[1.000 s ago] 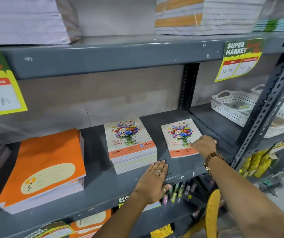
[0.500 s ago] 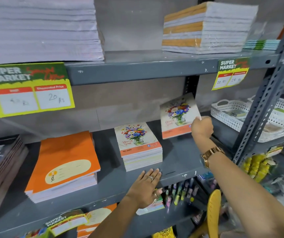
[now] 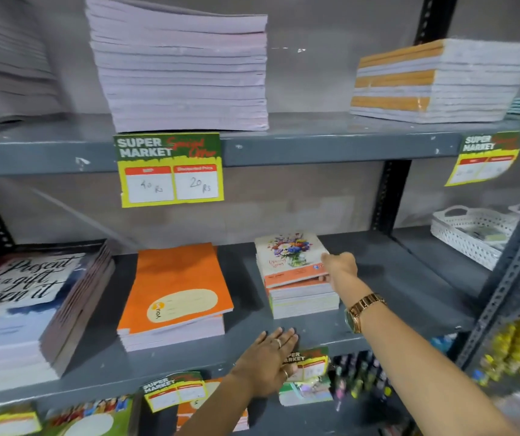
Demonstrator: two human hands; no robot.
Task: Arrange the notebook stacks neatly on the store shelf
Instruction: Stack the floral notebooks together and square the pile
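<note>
Head view: your right hand (image 3: 338, 265) pinches the top floral notebook (image 3: 293, 258) on its stack (image 3: 304, 298), mid-shelf (image 3: 394, 313); left hand (image 3: 268, 357) flat, open. Light, floppy: grip near the edge.

This is a shop selling stationery. Grey metal shelves (image 3: 315, 146) carry stacks of notebooks (image 3: 175, 294), and yellow price tags (image 3: 170, 171) reading "Super Market" with handwritten rupee prices hang from the shelf edges.
</note>
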